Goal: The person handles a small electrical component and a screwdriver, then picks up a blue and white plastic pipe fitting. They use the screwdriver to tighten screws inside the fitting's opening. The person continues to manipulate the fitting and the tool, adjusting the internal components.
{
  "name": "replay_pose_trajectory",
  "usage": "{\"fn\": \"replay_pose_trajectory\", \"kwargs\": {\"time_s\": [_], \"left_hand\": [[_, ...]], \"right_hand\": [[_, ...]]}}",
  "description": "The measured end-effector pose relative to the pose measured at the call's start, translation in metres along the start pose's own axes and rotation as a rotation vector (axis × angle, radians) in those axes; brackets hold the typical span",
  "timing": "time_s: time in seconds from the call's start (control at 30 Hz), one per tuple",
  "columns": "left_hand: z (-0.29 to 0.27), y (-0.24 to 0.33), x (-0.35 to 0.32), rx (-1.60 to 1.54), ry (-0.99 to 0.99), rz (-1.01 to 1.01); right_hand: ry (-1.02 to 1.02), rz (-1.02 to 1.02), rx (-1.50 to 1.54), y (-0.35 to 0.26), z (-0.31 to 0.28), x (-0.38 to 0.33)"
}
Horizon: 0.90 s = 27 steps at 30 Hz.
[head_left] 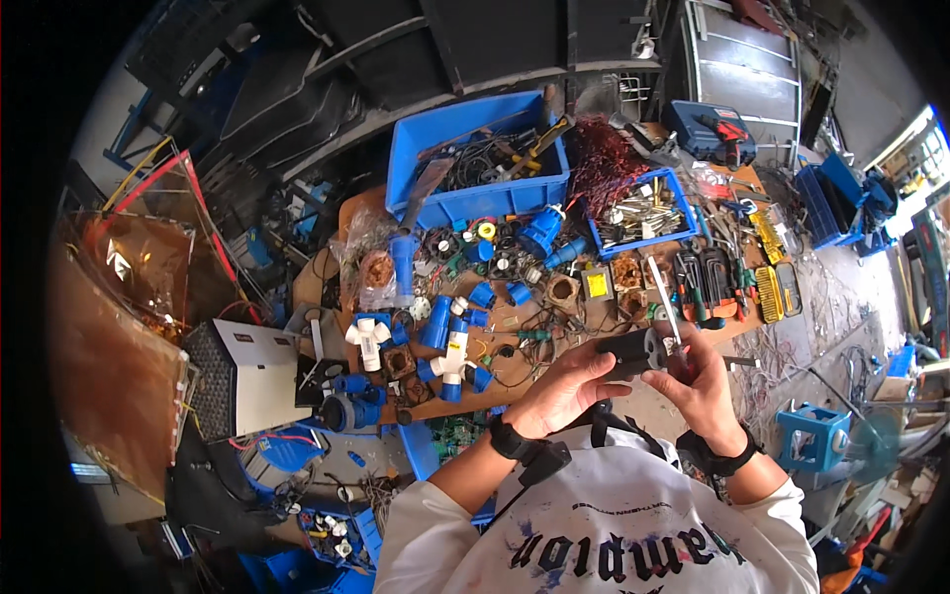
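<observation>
My left hand (572, 384) is closed round a black cylindrical part (627, 354) with holes in its end face. It is held above the near edge of the workbench, in front of my chest. My right hand (705, 384) meets the part from the other side, its fingers curled round a long, slim silvery bar (663, 293) that points away over the bench. A short dark piece (742, 363) sticks out to the right of that hand. Whether it belongs to the bar, I cannot tell. Blue and white plug connectors (455, 351) lie left of my hands.
Across the wooden bench (510, 381) stand a blue bin (483, 204) of cables and a blue tray (645, 247) of metal parts. Hand tools (714, 282) lie at the right, with a red drill (730, 139) by a blue case behind. A white box (252, 376) stands left.
</observation>
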State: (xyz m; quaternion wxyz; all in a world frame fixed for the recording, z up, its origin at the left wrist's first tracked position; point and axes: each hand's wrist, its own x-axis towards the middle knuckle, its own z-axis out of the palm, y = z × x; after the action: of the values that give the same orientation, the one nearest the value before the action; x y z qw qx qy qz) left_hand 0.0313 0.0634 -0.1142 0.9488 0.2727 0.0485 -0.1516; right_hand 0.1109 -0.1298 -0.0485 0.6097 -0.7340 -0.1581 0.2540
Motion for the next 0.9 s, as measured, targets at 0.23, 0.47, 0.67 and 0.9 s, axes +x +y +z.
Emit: {"fn": "replay_pose_trajectory", "kwargs": {"time_s": [0.23, 0.47, 0.67, 0.9], "left_hand": [[-0.191, -0.039, -0.016, 0.456, 0.798, 0.188], [-0.317, -0.028, -0.034, 1.415, 1.202, 0.426], [-0.330, -0.008, 0.009, 1.534, 1.073, 0.192], [-0.351, -0.017, 0.027, 1.821, 0.928, 0.161]], "right_hand": [[0.037, 0.224, -0.013, 0.019, 0.005, 0.003], [0.094, 0.368, -0.050, 0.044, 0.003, -0.015], [0.207, 0.471, -0.077, 0.037, 0.010, -0.029], [0.311, 0.486, -0.092, 0.041, 0.008, -0.052]]}}
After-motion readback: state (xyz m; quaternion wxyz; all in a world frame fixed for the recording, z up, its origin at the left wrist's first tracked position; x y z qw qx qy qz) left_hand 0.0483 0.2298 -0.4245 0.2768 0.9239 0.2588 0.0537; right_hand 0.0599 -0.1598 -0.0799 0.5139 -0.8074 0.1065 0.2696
